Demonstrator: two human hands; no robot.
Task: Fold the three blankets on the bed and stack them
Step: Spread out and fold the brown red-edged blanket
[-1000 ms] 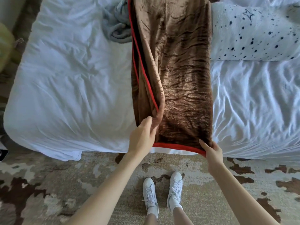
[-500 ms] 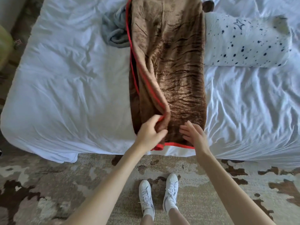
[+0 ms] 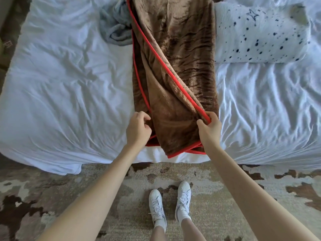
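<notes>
A brown blanket [image 3: 182,70] with red trim lies as a long folded strip across the white bed [image 3: 69,84], its near end hanging over the bed's edge. My right hand [image 3: 209,127] pinches the red-trimmed edge of the top layer and holds it over the strip's right side. My left hand [image 3: 138,130] has curled fingers at the strip's left edge and seems to grip the lower layer there. A crumpled grey blanket [image 3: 114,28] lies at the far left of the strip. A folded white blanket with dark dots [image 3: 260,33] lies to the right.
I stand at the near edge of the bed on a patterned beige and brown carpet [image 3: 52,197], white shoes [image 3: 173,206] below the blanket's end. Wrinkled sheet lies on both sides of the brown strip.
The red-trimmed edge passed from my left hand to my right, which drew it across to the right. My left hand shifted to the strip's left edge.
</notes>
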